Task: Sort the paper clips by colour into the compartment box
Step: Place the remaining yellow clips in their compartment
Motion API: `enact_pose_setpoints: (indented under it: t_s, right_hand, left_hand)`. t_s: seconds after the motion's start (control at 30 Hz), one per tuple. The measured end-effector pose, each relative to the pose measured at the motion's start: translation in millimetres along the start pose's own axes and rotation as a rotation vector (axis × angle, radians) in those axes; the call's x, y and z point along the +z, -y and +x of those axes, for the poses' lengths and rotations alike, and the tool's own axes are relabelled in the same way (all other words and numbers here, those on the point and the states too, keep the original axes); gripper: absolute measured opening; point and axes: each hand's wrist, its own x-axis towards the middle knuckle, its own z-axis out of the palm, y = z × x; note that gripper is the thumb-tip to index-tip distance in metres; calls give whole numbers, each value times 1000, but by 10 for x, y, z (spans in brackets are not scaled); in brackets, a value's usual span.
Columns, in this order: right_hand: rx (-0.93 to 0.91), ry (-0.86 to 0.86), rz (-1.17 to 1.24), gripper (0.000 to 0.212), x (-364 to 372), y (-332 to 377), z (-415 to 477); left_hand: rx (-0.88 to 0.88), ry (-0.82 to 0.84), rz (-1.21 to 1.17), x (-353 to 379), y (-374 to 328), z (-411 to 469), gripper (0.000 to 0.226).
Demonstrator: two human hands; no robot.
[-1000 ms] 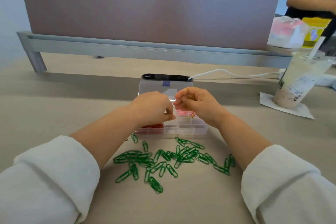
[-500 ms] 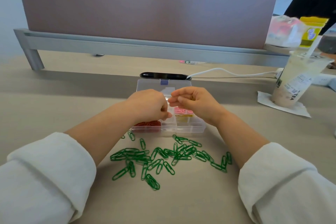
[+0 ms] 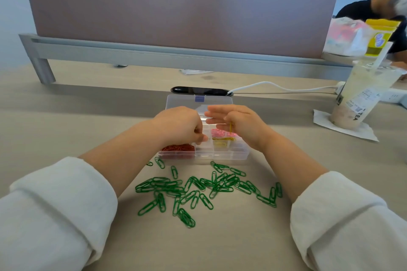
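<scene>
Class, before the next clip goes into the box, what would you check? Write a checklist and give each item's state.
1. Lid of the compartment box open: ok.
2. The yellow clip under the right hand hangs over the yellow pile: ok.
3. Right hand's grip on that clip: cannot tell.
4. Left hand free: cannot tell; its fingers are curled over the box.
5. Bare space for green: ok, the near middle compartment looks empty.
6. Green clips sorted: not ok; they lie on the table.
</scene>
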Motion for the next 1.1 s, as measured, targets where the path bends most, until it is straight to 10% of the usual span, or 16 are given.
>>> enact_pose_setpoints:
  t_s: [0.43, 0.7, 1.1]
  right_hand:
    - [-25, -304, -158, 29, -42, 36, -3]
    - [351, -183, -538, 8, -211, 66, -196]
    - [336, -16, -511, 18, -347, -60, -349]
  left_hand:
    - [-22, 39, 42, -59, 58, -40, 30]
    - [-119, 59, -768, -188, -349, 127, 26]
    - [77, -84, -192, 64, -372, 250, 31]
